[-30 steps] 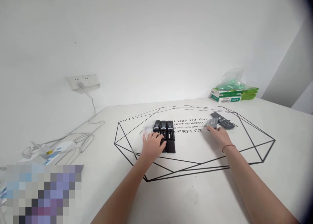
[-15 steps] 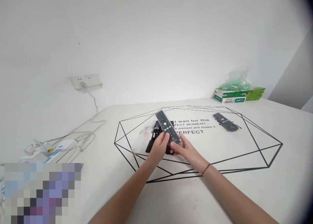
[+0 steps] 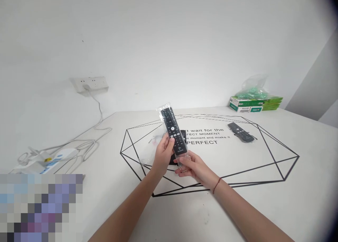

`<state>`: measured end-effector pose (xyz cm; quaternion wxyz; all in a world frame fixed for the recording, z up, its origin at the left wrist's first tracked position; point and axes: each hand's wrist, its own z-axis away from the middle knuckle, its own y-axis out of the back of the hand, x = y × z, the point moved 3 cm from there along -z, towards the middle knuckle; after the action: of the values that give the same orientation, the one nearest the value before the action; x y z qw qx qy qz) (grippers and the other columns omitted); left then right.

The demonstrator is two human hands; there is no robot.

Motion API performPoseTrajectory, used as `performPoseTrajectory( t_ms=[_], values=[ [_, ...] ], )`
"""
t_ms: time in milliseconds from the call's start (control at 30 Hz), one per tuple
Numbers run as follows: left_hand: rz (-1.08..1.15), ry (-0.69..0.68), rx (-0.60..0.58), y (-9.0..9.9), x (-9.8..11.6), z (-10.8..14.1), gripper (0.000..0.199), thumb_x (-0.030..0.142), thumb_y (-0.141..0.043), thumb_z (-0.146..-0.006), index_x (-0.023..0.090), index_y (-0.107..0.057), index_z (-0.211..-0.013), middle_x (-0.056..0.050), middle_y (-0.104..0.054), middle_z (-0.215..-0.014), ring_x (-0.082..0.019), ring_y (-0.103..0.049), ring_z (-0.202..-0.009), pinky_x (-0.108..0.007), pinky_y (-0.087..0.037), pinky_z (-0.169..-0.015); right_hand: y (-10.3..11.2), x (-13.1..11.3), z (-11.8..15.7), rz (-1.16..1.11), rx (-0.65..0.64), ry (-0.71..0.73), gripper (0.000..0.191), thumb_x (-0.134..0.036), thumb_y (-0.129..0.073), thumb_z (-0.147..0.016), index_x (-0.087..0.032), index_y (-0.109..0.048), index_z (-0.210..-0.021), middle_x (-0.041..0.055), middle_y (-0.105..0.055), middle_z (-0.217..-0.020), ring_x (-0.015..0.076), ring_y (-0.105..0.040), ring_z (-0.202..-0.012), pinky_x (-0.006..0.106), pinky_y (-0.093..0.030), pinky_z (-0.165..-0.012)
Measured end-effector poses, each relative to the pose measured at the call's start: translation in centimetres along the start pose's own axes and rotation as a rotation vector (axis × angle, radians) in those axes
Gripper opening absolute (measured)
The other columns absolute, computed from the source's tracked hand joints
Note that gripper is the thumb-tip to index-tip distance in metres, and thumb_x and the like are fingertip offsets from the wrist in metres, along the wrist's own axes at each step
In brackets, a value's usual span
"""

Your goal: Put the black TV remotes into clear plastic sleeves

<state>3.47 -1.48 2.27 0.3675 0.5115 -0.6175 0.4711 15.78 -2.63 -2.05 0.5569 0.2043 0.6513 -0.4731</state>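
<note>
A black remote control [image 3: 173, 129] in a clear plastic sleeve [image 3: 161, 111] is held tilted above the table, its buttons facing me. My left hand [image 3: 163, 154] grips its left edge, thumb on the lower buttons. At the lower end, my right hand [image 3: 194, 168] pinches the loose plastic of the sleeve between thumb and fingers. Beneath my hands, black items lie on the table, mostly hidden by the held remote. Crumpled clear plastic [image 3: 149, 152] rests left of them. Farther right lies a second remote [image 3: 241, 132] on the tabletop.
The white table [image 3: 237, 206] carries printed black lines and lettering. Green and white boxes [image 3: 246, 104] topped by a plastic bag [image 3: 253, 88] stand at the back right. On the left are a power strip [image 3: 59, 161], tangled cables [image 3: 87, 147] and a wall socket [image 3: 92, 83].
The held remote has moved up and left, with more of its sleeve visible. My right hand has shifted down to the sleeve's loose end. The view has shifted slightly.
</note>
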Motion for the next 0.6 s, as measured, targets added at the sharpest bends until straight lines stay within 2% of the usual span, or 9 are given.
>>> performPoseTrajectory(
  t_ms=[200, 367, 467, 533, 567, 600],
  values=[
    [-0.047, 0.002, 0.028, 0.6, 0.6, -0.2, 0.040, 0.042, -0.050, -0.085, 0.020, -0.053, -0.118, -0.008, -0.062, -0.111, -0.018, -0.060, -0.093, -0.029, -0.052, -0.075, -0.4, 0.1, 0.2, -0.070, -0.089, -0.039, 0.042, -0.035, -0.071, -0.071, -0.020, -0.052, -0.105, 0.0083, -0.062, -0.105, 0.0164, -0.068, -0.075, 0.033, -0.054, -0.074],
    [0.047, -0.011, 0.077, 1.4, 1.2, -1.0, 0.041, 0.039, -0.049, -0.086, 0.019, -0.050, -0.122, -0.009, -0.060, -0.116, -0.020, -0.060, -0.099, -0.031, -0.052, -0.079, -0.3, 0.9, 0.1, 0.074, -0.153, -0.066, 0.041, -0.035, -0.073, -0.068, -0.020, -0.053, -0.101, 0.0054, -0.062, -0.100, 0.0144, -0.065, -0.065, 0.033, -0.055, -0.064],
    [0.159, -0.083, 0.232, 4.4, 2.7, -2.3, 0.033, 0.032, -0.050, -0.087, 0.021, -0.052, -0.118, -0.007, -0.058, -0.122, -0.017, -0.060, -0.102, -0.029, -0.051, -0.084, -0.2, 1.4, 0.1, 0.133, -0.221, -0.068, 0.036, -0.041, -0.068, -0.072, -0.019, -0.053, -0.097, 0.0062, -0.061, -0.101, 0.0140, -0.065, -0.064, 0.032, -0.055, -0.061],
    [0.239, -0.174, 0.441, 7.9, 4.0, -3.1, 0.023, 0.027, -0.046, -0.089, 0.022, -0.057, -0.108, -0.004, -0.060, -0.118, -0.012, -0.060, -0.099, -0.023, -0.052, -0.082, -0.1, 1.6, 0.0, 0.143, -0.245, -0.070, 0.037, -0.044, -0.066, -0.074, -0.018, -0.053, -0.098, 0.0065, -0.060, -0.101, 0.0143, -0.065, -0.065, 0.032, -0.054, -0.062],
    [0.260, -0.192, 0.544, 9.8, 4.5, -3.4, 0.020, 0.025, -0.044, -0.089, 0.022, -0.058, -0.103, -0.003, -0.062, -0.111, -0.009, -0.061, -0.094, -0.019, -0.052, -0.079, 0.0, 1.6, 0.0, 0.135, -0.241, -0.064, 0.037, -0.044, -0.066, -0.074, -0.018, -0.053, -0.098, 0.0065, -0.060, -0.101, 0.0142, -0.064, -0.065, 0.032, -0.054, -0.062],
    [0.249, -0.158, 0.595, 11.5, 4.7, -3.7, 0.019, 0.023, -0.044, -0.089, 0.021, -0.059, -0.100, -0.003, -0.064, -0.103, -0.007, -0.062, -0.088, -0.016, -0.051, -0.075, 0.2, 1.6, -0.1, 0.118, -0.226, -0.051, 0.037, -0.045, -0.066, -0.074, -0.018, -0.053, -0.097, 0.0064, -0.059, -0.101, 0.0140, -0.064, -0.065, 0.033, -0.054, -0.063]
  ],
)
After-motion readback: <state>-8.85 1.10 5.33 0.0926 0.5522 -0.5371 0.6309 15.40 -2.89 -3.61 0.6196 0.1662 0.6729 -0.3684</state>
